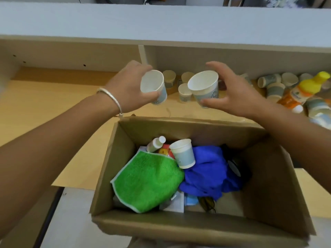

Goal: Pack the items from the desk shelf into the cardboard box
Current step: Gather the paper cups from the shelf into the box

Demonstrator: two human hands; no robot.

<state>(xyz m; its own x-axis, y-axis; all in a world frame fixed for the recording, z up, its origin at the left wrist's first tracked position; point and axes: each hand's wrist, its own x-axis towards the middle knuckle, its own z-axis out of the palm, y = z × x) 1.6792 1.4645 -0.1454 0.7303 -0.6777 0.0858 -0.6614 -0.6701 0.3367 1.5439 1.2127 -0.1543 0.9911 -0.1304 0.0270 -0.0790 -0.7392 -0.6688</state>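
Desk shelf (53,97): pale wood under a grey overhang, just beyond the cardboard box (114,169); its left bay shows bare wood, its right bay is crowded.
Hidden: the box's near wall is blurred and cut by the bottom edge; dark items under the blue cloth (207,174) cannot be made out; shelf things far right of the box are blurred and cropped.
Left hand (129,86): above the box's far wall, fingers curled around a tilted paper cup (154,86).
Right hand (238,92): thumb and fingers spread wide around a larger paper cup (206,86).
In the box: green towel (148,179), small bottle (155,144), another cup (184,153).
Beyond the box: standing and toppled cups (184,92), a yellow-capped bottle (304,90).
Room: open air over the box's middle.
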